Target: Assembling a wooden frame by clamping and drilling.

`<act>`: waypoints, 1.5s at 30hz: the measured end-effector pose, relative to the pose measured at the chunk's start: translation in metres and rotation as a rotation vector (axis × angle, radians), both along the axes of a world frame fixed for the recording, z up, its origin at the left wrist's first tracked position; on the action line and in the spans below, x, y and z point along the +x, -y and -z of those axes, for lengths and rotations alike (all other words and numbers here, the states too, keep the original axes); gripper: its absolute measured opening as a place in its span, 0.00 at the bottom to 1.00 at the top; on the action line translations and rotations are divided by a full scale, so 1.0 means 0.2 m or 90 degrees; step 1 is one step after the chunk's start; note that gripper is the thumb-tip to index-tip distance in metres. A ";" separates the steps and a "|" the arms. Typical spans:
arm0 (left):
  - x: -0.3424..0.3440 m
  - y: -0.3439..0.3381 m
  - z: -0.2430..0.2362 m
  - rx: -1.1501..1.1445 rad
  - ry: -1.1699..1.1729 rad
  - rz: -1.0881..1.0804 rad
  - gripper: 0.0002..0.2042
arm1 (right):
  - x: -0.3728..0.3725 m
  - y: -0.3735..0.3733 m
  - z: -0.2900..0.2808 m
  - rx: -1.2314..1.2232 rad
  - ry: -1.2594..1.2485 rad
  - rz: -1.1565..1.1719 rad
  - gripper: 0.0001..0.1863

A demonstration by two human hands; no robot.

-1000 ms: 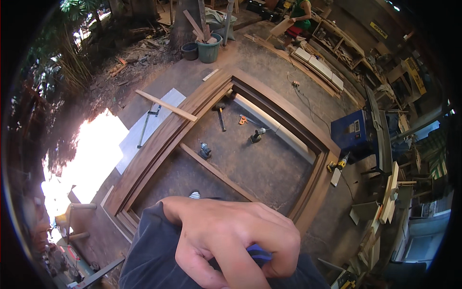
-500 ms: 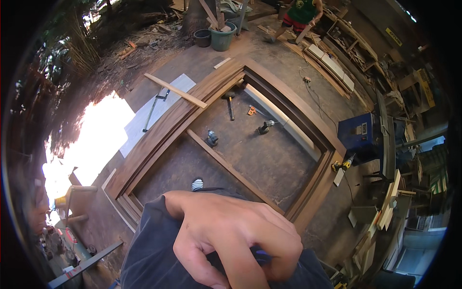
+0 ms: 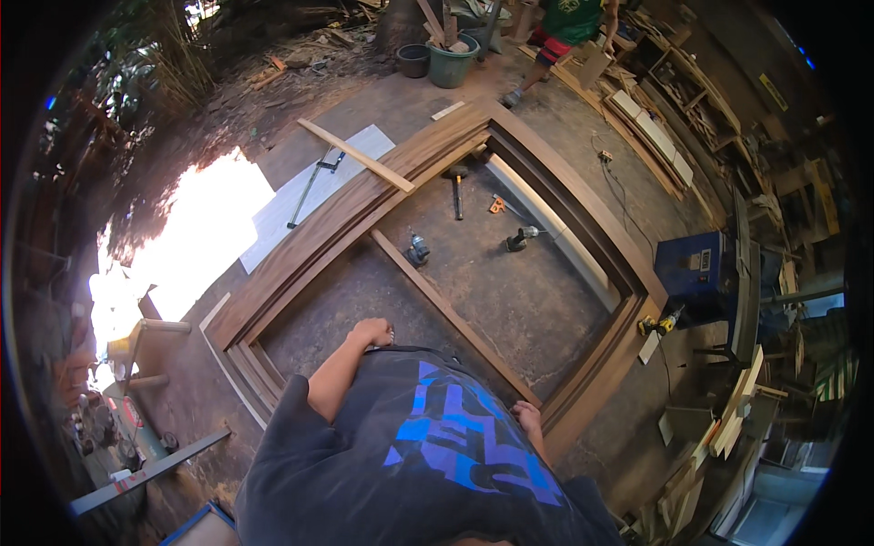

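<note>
My left hand (image 3: pixel 371 333) is in front of my waist, inside the large brown wooden frame (image 3: pixel 300 226), its fingers curled closed. Whatever it may hold is hidden. Over by the near end of the frame's wooden crossbar (image 3: pixel 446 314) is my right hand (image 3: pixel 528 419), also with bent fingers. I cannot tell whether it touches the wood. Within the frame's outline lie a hammer (image 3: pixel 458 198), a drill (image 3: pixel 522 238), another power tool (image 3: pixel 418 250) and a small orange-handled tool (image 3: pixel 497 206).
A loose wooden strip (image 3: pixel 357 155) crosses the frame's upper left side beside a bar clamp (image 3: pixel 314 189). Near the right corner sit a yellow drill (image 3: pixel 659 322) and a blue box (image 3: pixel 689 268). Another person (image 3: pixel 566 32) walks beyond, past stacked boards (image 3: pixel 648 136). A green bucket (image 3: pixel 452 64) stands behind.
A hand that was large and close to the view has dropped away, uncovering my shirt and both hands. The view has shifted slightly. The other person has come nearer.
</note>
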State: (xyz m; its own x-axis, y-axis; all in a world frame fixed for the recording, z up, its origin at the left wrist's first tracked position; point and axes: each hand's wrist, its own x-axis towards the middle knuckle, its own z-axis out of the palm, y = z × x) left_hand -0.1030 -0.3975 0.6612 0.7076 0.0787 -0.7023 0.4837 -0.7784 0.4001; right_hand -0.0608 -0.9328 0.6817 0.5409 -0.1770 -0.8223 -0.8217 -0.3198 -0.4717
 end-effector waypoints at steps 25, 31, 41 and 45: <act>-0.45 -0.22 0.30 -0.155 0.049 -0.426 0.16 | 0.22 -0.22 0.03 -0.002 0.046 -0.082 0.15; -0.43 -0.13 0.47 -0.175 0.075 -0.519 0.14 | 0.12 -0.22 0.04 0.012 0.022 -0.103 0.14; -0.48 -0.20 0.42 -0.158 0.014 -0.531 0.15 | 0.13 -0.26 -0.02 0.010 0.024 -0.060 0.12; -0.52 -0.20 0.51 -0.176 0.035 -0.533 0.15 | 0.16 -0.31 -0.03 0.040 0.023 -0.010 0.12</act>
State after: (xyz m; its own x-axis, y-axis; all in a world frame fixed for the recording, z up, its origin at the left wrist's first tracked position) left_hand -0.2062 -0.3575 0.5599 0.5269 0.4187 -0.7397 0.8265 -0.0495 0.5607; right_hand -0.0279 -0.8703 0.6868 0.5722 -0.1170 -0.8117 -0.7993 -0.3010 -0.5201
